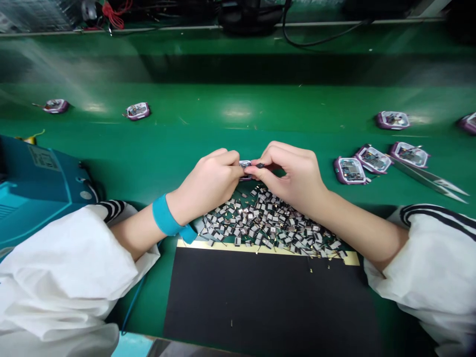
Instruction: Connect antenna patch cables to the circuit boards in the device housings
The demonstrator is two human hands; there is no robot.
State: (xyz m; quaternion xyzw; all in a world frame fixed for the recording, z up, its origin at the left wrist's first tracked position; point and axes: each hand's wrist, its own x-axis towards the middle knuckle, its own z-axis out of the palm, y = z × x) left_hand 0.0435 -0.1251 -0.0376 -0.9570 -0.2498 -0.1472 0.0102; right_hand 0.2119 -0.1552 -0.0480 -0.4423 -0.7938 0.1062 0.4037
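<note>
Casing pinched in left hand, dark part in right hand's pinching grip, toward three o'clock; delicate handling, apparently needing steadiness.

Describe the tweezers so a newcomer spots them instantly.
On the green bench, look beyond the right hand to three clustered, open, purple-rimmed cases. The tweezers lie at the cluster's right end. Unlike the chunky cases, they're long, slim, silvery metal with two prongs.
</note>
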